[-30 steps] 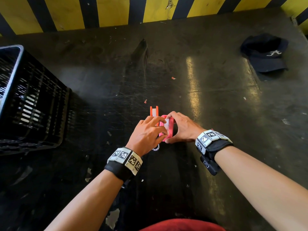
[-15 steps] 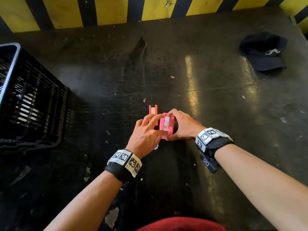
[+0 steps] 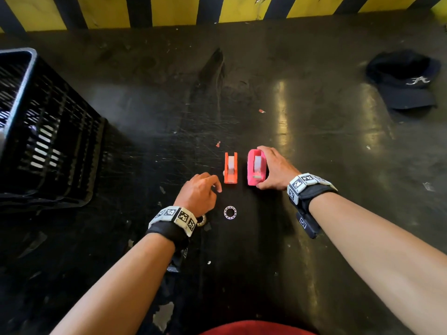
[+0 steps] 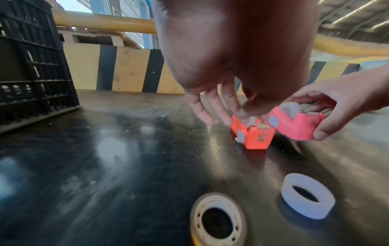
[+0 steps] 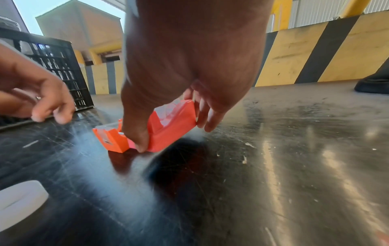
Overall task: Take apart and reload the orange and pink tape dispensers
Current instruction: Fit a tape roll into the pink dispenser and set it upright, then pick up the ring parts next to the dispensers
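The right hand grasps the pink dispenser lengthwise, thumb and fingers at its ends. The orange dispenser stands parallel on the worktop, just beyond the left hand, whose fingers are released.

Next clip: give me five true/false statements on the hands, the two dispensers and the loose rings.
1. The right hand grips the pink dispenser. True.
2. The left hand holds the orange dispenser. False: it holds nothing; its fingers hang beside the dispenser, which stands on the table.
3. Both dispensers have tape rolls in them. True.
4. The two rings are stacked. False: the white ring and the cream ring lie side by side, apart, near the left wrist.
5. The cap lies inside the crate. False: it lies on the table, far right; the crate is at the left.
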`<action>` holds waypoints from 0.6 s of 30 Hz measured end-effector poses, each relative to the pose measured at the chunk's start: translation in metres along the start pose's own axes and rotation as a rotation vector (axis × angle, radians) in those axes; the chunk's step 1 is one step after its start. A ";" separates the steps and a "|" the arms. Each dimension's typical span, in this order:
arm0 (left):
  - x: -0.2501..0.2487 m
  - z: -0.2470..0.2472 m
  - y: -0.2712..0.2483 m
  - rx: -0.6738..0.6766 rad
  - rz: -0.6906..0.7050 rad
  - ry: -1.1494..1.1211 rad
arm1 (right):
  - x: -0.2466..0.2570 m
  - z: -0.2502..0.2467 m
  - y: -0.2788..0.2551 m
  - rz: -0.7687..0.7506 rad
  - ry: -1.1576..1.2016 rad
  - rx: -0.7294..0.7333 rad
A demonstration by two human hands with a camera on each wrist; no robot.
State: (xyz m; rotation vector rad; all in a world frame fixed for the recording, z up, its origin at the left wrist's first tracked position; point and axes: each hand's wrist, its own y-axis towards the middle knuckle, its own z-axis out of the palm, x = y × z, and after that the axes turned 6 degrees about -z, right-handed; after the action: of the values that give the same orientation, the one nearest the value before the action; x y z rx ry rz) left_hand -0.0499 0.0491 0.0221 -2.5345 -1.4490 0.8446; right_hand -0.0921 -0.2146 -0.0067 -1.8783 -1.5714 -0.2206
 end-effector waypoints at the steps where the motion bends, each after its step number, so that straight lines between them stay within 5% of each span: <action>1: 0.004 0.003 0.001 0.026 -0.023 0.003 | -0.001 0.002 0.003 0.002 -0.013 0.006; 11: 0.025 0.019 0.005 0.059 -0.062 -0.017 | 0.010 0.015 -0.001 0.047 -0.126 0.000; 15: 0.029 0.016 0.005 0.066 -0.106 -0.029 | 0.046 0.032 -0.027 -0.263 -0.217 -0.318; 18: 0.033 0.015 -0.003 0.110 -0.156 0.017 | 0.067 0.055 -0.041 -0.472 -0.182 -0.276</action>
State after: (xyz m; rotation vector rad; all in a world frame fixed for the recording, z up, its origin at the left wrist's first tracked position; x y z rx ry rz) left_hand -0.0470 0.0756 -0.0033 -2.3096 -1.5268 0.8508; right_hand -0.1278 -0.1258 0.0019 -1.7332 -2.1939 -0.5066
